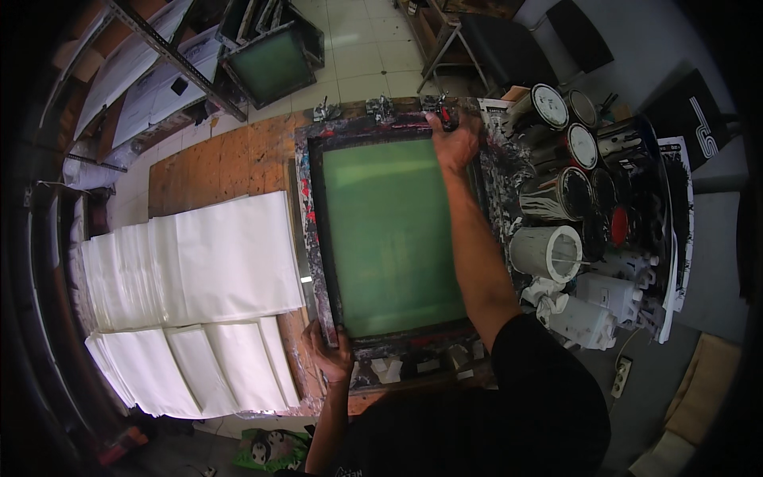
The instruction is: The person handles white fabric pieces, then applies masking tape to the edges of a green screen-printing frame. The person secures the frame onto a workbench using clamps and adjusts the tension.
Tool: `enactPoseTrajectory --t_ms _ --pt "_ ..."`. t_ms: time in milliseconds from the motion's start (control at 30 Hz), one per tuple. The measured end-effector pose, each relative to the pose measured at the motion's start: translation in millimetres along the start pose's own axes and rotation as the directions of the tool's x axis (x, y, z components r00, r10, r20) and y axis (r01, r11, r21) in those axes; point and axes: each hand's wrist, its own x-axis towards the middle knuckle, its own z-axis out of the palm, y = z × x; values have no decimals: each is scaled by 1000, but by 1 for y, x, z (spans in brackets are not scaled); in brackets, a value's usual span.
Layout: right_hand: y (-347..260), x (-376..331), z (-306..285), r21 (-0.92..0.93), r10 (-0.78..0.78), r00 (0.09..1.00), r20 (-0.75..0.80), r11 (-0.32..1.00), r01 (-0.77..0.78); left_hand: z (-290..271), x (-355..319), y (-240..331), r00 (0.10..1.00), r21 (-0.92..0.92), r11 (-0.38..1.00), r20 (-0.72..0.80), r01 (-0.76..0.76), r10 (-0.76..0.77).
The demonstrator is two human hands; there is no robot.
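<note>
A screen-printing frame [314, 238] with green mesh lies flat on a paint-stained wooden table [230, 163]. My left hand [330, 356] grips the frame's near left corner. My right hand [455, 141] reaches across to the far right corner and closes on the frame's edge beside a metal clamp [439, 106]. Two more clamps [380, 107] hold the far edge.
Overlapping stacks of white fabric pieces [199, 270] cover the table's left side. Open and lidded ink cans [556, 195], a white tub [548, 253] and white plastic bottles [592, 306] crowd the right. Another green screen [270, 67] leans on the tiled floor behind.
</note>
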Motion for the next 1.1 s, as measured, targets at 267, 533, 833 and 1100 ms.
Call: enactPoseTrajectory --t_ms 267,533,833,1100 --pt "-11 47 -15 -11 -331 942 54 943 332 2 -2 -3 1000 13 1000 -6 5 -4" --pt "-10 36 -49 73 129 965 229 986 -149 3 -4 -5 1000 5 1000 -15 6 -6" --pt "-3 11 4 -81 -98 995 35 992 100 1 -2 -2 1000 25 1000 -10 -9 9" --pt "7 3 11 42 -37 997 74 999 34 1 -1 -2 1000 7 1000 -6 -5 5"
